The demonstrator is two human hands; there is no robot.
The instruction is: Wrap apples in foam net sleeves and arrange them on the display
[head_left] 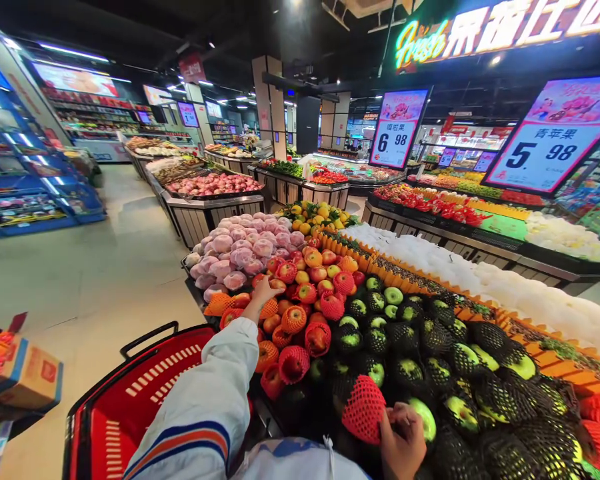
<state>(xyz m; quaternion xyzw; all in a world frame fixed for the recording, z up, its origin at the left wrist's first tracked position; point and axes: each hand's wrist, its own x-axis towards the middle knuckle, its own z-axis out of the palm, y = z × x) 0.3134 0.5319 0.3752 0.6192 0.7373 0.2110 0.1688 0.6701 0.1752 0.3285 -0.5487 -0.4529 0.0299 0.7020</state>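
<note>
Red net (364, 409) hangs at the near edge, low over green apples (375, 340) in black nets; the right hand (403, 435) has thumb and fingers pinched together on its right edge. Farther off and to the left, the left hand (267, 292) reaches into the red apples (317, 339); whether its fingers close on one I cannot tell. Beyond lie wrapped pink fruit (243, 255) at far left and yellow fruit (317, 217). At near left is a red basket (145, 363).

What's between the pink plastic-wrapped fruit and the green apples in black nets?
The head view shows round, mostly red apples, some in red or orange foam nets.
</note>
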